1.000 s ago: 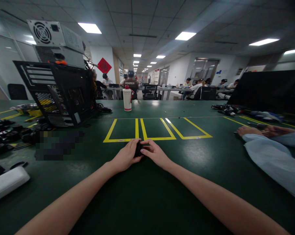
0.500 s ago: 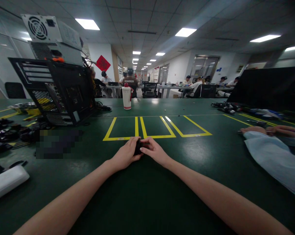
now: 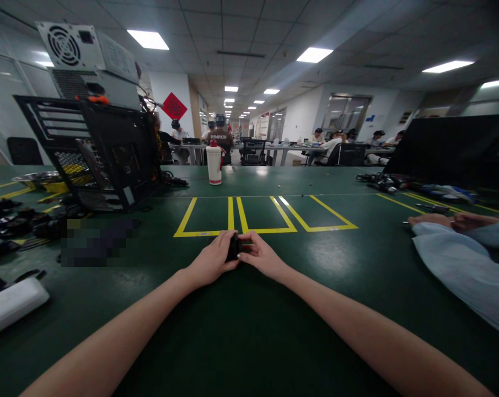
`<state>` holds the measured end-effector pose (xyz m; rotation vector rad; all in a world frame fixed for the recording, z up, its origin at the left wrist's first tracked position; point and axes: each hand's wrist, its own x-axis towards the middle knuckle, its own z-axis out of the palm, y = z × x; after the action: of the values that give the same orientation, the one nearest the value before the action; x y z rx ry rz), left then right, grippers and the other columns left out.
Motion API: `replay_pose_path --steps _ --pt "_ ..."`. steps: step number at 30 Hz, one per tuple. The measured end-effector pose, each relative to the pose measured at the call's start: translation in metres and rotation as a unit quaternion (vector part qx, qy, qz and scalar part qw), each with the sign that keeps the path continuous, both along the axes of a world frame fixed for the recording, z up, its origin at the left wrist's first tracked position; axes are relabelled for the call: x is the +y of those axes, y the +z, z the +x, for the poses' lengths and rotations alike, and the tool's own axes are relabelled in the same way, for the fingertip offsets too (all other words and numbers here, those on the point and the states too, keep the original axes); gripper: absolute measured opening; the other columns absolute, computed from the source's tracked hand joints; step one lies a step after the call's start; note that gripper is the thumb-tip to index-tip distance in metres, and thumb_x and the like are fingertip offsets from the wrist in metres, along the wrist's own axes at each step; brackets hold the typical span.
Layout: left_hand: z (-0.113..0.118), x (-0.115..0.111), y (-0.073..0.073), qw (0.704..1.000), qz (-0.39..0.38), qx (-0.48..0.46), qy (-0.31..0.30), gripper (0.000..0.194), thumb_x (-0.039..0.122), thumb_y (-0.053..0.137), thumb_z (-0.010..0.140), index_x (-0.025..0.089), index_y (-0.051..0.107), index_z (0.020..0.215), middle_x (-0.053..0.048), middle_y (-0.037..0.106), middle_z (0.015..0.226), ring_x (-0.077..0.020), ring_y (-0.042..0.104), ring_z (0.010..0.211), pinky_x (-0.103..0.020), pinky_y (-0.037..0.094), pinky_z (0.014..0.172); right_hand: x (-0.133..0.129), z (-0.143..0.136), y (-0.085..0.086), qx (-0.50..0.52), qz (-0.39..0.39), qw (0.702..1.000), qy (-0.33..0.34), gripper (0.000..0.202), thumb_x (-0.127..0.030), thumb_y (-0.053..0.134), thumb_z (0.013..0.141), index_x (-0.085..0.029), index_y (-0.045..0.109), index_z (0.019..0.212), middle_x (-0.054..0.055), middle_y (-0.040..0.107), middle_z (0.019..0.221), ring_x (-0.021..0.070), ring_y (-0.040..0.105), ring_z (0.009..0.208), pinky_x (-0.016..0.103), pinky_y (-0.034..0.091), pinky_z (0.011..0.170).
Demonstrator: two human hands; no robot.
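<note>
A small black object [image 3: 233, 248] is between my two hands, just in front of the yellow tape frames on the green table [image 3: 170, 325]. My left hand [image 3: 211, 258] is wrapped round its left side, fingers on top and thumb below. From the right, my right hand [image 3: 262, 255] grips the object's right edge between thumb and fingers. Much of the object is hidden by the fingers, and its exact kind cannot be made out.
An open black computer case [image 3: 104, 154] with a power supply [image 3: 84, 49] on top stands at the left. Black cables and a white object [image 3: 15, 306] lie nearby. A white bottle [image 3: 214, 165] stands farther back. At the right are a person's light blue sleeves [image 3: 456, 264].
My hands have barely moved; slightly more of the black object shows between them. At the right, the other person's hand has shifted a little to the left.
</note>
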<state>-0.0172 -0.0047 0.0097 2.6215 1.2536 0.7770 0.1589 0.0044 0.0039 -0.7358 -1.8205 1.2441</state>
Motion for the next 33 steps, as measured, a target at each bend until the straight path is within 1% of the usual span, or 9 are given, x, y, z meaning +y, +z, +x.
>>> replay_pose_path --steps 4,7,11,14,17,20,23,29,33 --pt "-0.0003 -0.0006 0.0005 1.0 0.0 -0.003 -0.001 0.057 0.027 0.052 0.076 0.022 0.02 0.122 -0.009 0.036 0.121 -0.0253 0.044 0.108 -0.043 0.039 0.089 -0.0012 0.0002 0.0019 0.012 -0.021 1.0 0.0 0.024 -0.022 0.054 0.075 -0.023 0.047 0.098 0.001 0.048 0.104 0.0174 0.052 0.098 0.036 0.047 0.084" --pt "0.0001 -0.0011 0.0014 1.0 0.0 -0.005 0.0 0.055 0.029 0.052 0.076 0.023 0.021 0.121 -0.009 0.038 0.119 -0.0256 0.045 0.108 -0.044 0.04 0.089 -0.0003 -0.0002 0.0016 0.01 -0.009 1.0 -0.016 0.021 -0.022 0.054 0.075 -0.022 0.049 0.095 0.001 0.05 0.1 0.0176 0.052 0.099 0.036 0.046 0.085" --pt "0.001 -0.0015 0.0016 1.0 0.007 -0.01 -0.002 0.054 0.029 0.053 0.076 0.022 0.023 0.12 -0.008 0.039 0.117 -0.0247 0.046 0.107 -0.043 0.041 0.089 0.0008 -0.0007 0.0011 -0.005 -0.011 0.999 -0.03 0.029 -0.023 0.054 0.075 -0.022 0.046 0.103 0.003 0.049 0.108 0.0178 0.05 0.101 0.038 0.043 0.088" --pt "0.0012 -0.0015 0.0011 1.0 0.009 -0.013 -0.004 0.054 0.027 0.053 0.075 0.022 0.024 0.12 -0.008 0.04 0.116 -0.0241 0.046 0.106 -0.042 0.041 0.088 0.0 -0.001 0.0021 -0.017 -0.02 0.999 -0.026 0.032 -0.024 0.053 0.076 -0.021 0.045 0.107 0.005 0.048 0.11 0.0182 0.05 0.102 0.039 0.042 0.089" --pt "0.0008 -0.0011 0.0002 1.0 0.006 -0.009 -0.003 0.056 0.024 0.055 0.074 0.021 0.023 0.12 -0.009 0.039 0.116 -0.0241 0.046 0.105 -0.041 0.041 0.088 -0.0021 -0.0013 0.0037 -0.009 -0.005 1.0 -0.007 0.032 -0.021 0.056 0.074 -0.021 0.046 0.104 0.003 0.049 0.106 0.0167 0.05 0.101 0.036 0.041 0.091" --pt "0.0003 -0.0004 -0.0009 1.0 0.005 -0.006 -0.001 0.059 0.024 0.055 0.074 0.021 0.022 0.122 -0.009 0.038 0.118 -0.0241 0.045 0.107 -0.041 0.04 0.089 -0.0035 -0.0016 0.0048 0.002 -0.005 1.0 0.001 0.028 -0.023 0.056 0.073 -0.022 0.046 0.1 0.002 0.049 0.103 0.0158 0.053 0.095 0.035 0.045 0.085" --pt "0.0004 0.0002 -0.0015 1.0 0.009 -0.009 -0.001 0.057 0.026 0.054 0.075 0.021 0.022 0.121 -0.009 0.038 0.118 -0.0241 0.044 0.108 -0.041 0.04 0.089 -0.0029 -0.0019 0.0044 0.005 -0.006 1.0 -0.007 0.024 -0.025 0.055 0.075 -0.022 0.047 0.097 0.002 0.049 0.102 0.0159 0.053 0.093 0.035 0.047 0.081" --pt "0.0008 0.0004 -0.001 1.0 0.004 -0.004 0.002 0.056 0.028 0.053 0.075 0.021 0.023 0.121 -0.009 0.038 0.118 -0.0246 0.046 0.106 -0.042 0.04 0.088 0.0014 -0.001 0.001 -0.016 -0.014 0.999 -0.027 0.034 -0.023 0.054 0.075 -0.022 0.045 0.108 0.005 0.048 0.11 0.019 0.049 0.104 0.04 0.041 0.09" --pt "0.0 0.0 -0.0006 1.0 -0.001 -0.009 -0.001 0.057 0.027 0.054 0.074 0.022 0.022 0.121 -0.009 0.038 0.119 -0.0248 0.045 0.107 -0.043 0.04 0.088 -0.0004 0.0001 0.0022 -0.014 -0.006 1.0 -0.008 0.033 -0.022 0.057 0.073 -0.023 0.046 0.104 0.003 0.048 0.108 0.0191 0.048 0.105 0.039 0.042 0.09"
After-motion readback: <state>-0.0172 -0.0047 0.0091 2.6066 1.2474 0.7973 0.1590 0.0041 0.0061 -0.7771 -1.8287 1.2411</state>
